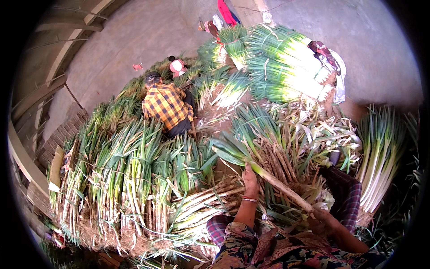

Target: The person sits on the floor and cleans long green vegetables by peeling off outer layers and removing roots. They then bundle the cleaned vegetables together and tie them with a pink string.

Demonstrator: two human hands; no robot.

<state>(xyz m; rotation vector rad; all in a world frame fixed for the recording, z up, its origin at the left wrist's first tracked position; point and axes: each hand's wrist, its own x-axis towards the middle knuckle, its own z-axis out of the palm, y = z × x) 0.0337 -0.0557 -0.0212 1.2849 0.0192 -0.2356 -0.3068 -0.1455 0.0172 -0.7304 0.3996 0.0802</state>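
One large spring onion (280, 186) with a long pale stem lies slantwise across my lap, its green leaves toward the upper left. My left hand (250, 176) is closed around it where the leaves meet the stem. At its lower right end, my right hand (320, 217) grips the stem near the root. Beneath and beyond it lies a bundle of untrimmed spring onions (273, 151) with brownish stems. Stripped pale leaves and husks (319, 134) are heaped beyond my right knee.
Stacked spring onions with roots (134, 188) fill the left side. A person in a checked shirt (168, 104) crouches ahead; another person (177, 66) sits farther off. Tied clean bundles (289, 67) are piled at the back. Loose white-stemmed spring onions (379, 161) stand at the right.
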